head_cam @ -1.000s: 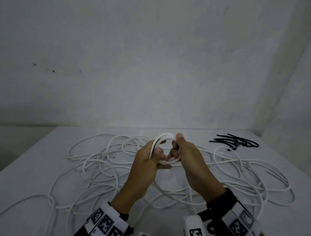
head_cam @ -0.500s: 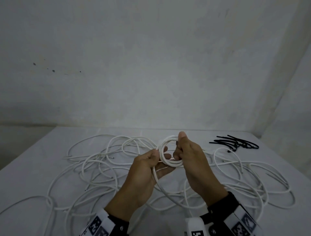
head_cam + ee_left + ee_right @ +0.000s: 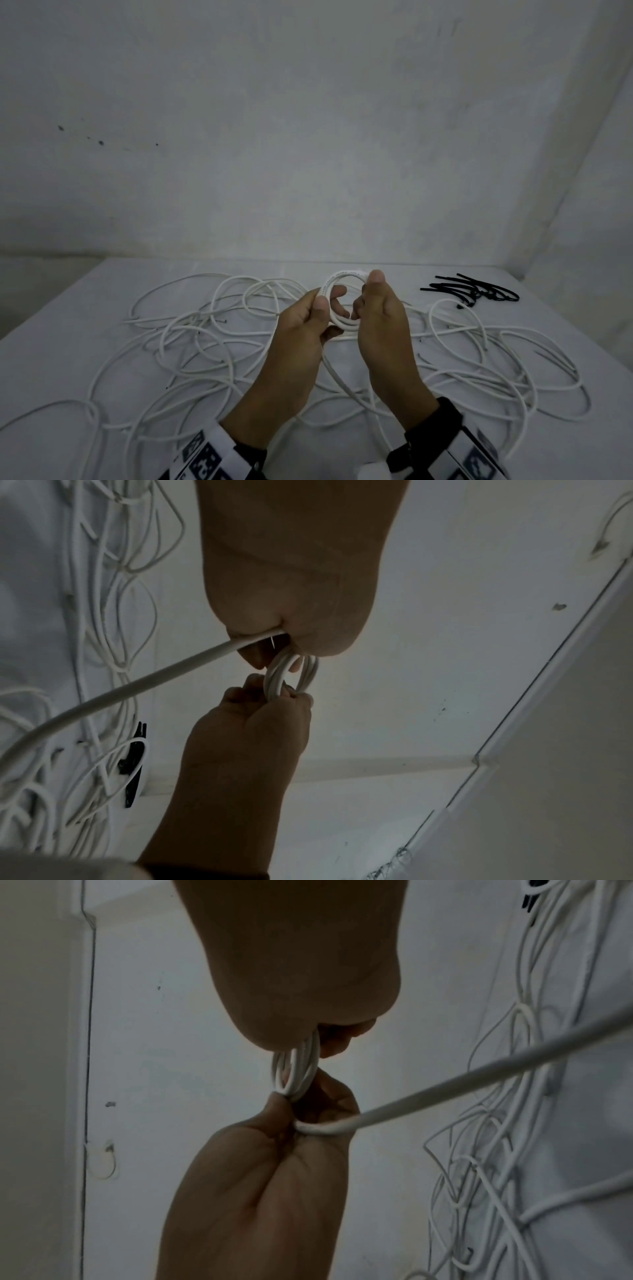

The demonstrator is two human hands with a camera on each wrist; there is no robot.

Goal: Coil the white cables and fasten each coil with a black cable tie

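A small coil of white cable (image 3: 337,278) is held up above the table between both hands. My left hand (image 3: 325,298) pinches its left side with thumb over fingers. My right hand (image 3: 364,294) grips its right side, thumb tip on the top of the loop. The coil (image 3: 291,674) shows several turns in the left wrist view, and again as the coil (image 3: 294,1072) in the right wrist view. The cable's free tail (image 3: 337,377) runs from the left hand down between my wrists. Black cable ties (image 3: 469,291) lie in a heap at the table's far right.
Loose white cables (image 3: 191,342) sprawl in tangled loops over most of the white table (image 3: 51,359), on both sides of my hands. A wall stands right behind the table, and a second wall closes in on the right.
The left hand has shifted its hold on the coil's left side and both hands have risen slightly. The tail now hangs from the left hand between my wrists.
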